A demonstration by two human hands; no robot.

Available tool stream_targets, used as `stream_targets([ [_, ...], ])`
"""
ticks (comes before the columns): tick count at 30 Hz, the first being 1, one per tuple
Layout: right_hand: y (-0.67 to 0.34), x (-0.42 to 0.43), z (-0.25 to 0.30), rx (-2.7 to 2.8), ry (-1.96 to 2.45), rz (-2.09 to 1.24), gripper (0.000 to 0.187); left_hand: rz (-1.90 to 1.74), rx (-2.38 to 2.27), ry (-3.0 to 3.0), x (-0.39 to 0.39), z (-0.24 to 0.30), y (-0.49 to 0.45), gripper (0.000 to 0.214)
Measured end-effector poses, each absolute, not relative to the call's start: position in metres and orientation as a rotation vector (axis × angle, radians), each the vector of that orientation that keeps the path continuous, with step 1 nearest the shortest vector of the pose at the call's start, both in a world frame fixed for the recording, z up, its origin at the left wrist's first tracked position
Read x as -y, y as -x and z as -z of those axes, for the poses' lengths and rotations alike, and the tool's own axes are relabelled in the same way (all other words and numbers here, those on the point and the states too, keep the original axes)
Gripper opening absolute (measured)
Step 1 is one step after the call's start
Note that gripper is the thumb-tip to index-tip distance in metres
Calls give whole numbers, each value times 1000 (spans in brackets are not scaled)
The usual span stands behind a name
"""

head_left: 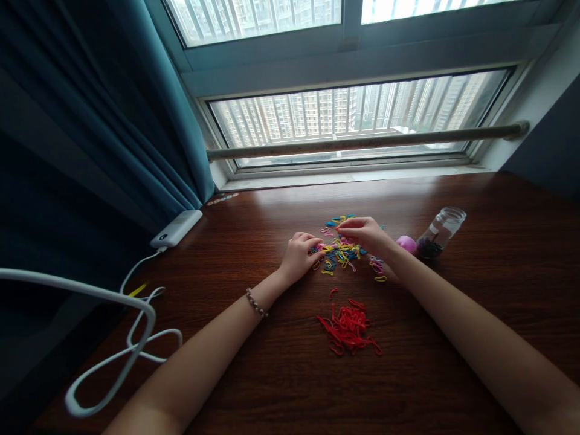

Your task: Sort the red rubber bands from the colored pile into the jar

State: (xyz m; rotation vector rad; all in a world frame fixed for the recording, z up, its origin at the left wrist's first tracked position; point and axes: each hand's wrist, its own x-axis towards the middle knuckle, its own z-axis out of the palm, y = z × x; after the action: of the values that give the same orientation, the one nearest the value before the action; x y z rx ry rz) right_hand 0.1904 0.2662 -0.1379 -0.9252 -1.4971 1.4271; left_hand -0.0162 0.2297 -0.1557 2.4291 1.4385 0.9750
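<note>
A loose pile of small looped rubber bands, yellow, blue and pink, lies on the brown wooden table. My left hand rests at the pile's left edge, thumb and fingers apart, fingertips touching some bands. Above the far side of the pile, my right hand is closed in a pinch on a small orange-red piece, probably a red rubber band. Its fingers cover part of the pile. Closer to me sits a separate heap of red rubber bands, with one red band a little apart from it.
Right of my right hand stands a tilted-looking clear jar with dark contents, beside a pink rounded object. At left are a white power bank and a looping white cable. A blue curtain and window border the table.
</note>
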Motion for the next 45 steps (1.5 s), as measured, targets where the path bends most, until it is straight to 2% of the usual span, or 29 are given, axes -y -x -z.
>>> stream_targets([
  [3,-199,-261,127,1674,809,-1965,22,-902,-1504,-2338,-233,157,20,17],
  [6,-201,-250,113,2059,638,-2499,34,-939,-1486,-2253,-233,157,20,12],
  [9,-200,-244,106,2195,579,-2670,46,-1017,-1485,-2110,-236,158,21,12],
  [11,-200,-245,109,2103,655,-2518,44,-1068,-1488,-1989,-238,161,22,16],
  [13,-199,-250,117,1930,751,-2261,34,-1111,-1475,-1889,-241,164,23,20],
  [17,-191,-260,135,1662,870,-1537,22,-1190,-1449,-1766,-243,166,24,22],
  [22,-175,-258,146,1981,756,-810,16,-1282,-1522,-1715,-245,170,26,19],
  [25,-168,-254,154,2266,631,-538,23,-1289,-1552,-1761,-247,173,27,15],
  [29,-166,-254,163,2378,639,-417,30,-1280,-1623,-1877,-245,172,27,11],
  [34,-168,-257,164,2220,828,-382,26,-1233,-1637,-2174,-237,161,22,15],
  [40,-171,-259,160,1906,981,-577,18,-977,-1594,-2267,-230,156,15,15],
  [45,-175,-266,165,1664,991,-853,11,-967,-1550,-2241,-231,158,16,8],
])
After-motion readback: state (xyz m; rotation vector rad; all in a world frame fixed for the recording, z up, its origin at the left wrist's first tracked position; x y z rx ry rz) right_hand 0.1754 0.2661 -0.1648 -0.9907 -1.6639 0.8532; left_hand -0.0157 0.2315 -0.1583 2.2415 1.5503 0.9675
